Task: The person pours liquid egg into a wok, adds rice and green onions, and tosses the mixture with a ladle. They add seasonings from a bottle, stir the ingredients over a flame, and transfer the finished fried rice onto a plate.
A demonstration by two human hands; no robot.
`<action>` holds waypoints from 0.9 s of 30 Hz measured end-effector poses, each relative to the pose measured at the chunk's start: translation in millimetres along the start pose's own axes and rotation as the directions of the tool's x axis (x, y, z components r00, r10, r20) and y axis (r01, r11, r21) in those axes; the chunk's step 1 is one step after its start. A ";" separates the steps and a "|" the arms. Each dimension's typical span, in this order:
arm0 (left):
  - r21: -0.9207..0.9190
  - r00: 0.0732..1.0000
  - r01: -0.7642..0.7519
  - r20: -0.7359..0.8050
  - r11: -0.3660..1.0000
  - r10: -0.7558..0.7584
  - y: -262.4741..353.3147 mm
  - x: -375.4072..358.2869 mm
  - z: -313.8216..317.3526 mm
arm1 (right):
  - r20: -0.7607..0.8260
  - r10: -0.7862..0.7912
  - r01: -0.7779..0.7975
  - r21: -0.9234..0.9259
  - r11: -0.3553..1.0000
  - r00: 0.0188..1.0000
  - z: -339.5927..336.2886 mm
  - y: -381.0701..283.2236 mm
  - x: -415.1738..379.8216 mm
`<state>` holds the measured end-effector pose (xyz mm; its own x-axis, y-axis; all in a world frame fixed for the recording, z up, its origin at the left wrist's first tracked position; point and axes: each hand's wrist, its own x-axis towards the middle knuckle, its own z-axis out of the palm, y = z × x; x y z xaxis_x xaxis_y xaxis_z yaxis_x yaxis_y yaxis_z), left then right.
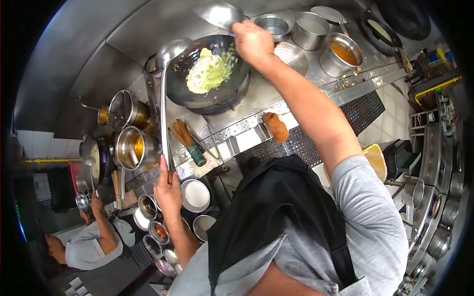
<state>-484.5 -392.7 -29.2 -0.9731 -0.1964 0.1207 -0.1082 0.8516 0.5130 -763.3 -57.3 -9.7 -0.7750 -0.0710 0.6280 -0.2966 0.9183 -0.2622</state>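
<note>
My left hand is closed on the lower end of a long-handled ladle, whose bowl is up by the wok's left rim. My right hand grips the edge of a shiny metal bowl, blurred, above the wok's far side. Below it, the black wok sits on a burner ring. Pale yellow and light green chopped food lies in the wok, its right part smeared by motion. The inside of the metal bowl cannot be made out.
Right of the wok stand a perforated strainer, a steel pot and a pot of orange liquid. A bamboo brush and several seasoning containers are near my left arm. A co-worker works at another wok, far left.
</note>
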 end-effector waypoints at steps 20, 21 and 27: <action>-0.273 0.640 0.487 0.758 0.830 -0.126 -7.9 126.7 62.0 | -0.670 0.574 -0.778 0.623 0.089 -0.471 -306.1 101.2 -643.2; -0.378 0.617 0.528 0.786 0.760 -0.038 -14.0 142.0 55.9 | -0.716 0.379 -0.790 0.608 -0.076 -0.587 -336.8 65.8 -648.1; -0.556 0.337 0.792 0.742 0.252 0.580 -65.0 296.2 70.0 | -0.240 0.282 -0.129 0.924 0.361 -0.929 -368.8 12.1 -786.5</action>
<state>-780.0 -472.2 -86.3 -0.5415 0.7882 -0.2925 -0.6843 -0.2113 0.6979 48.5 153.2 -236.6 0.7699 0.4188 -0.4815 -0.5225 -0.0195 -0.8524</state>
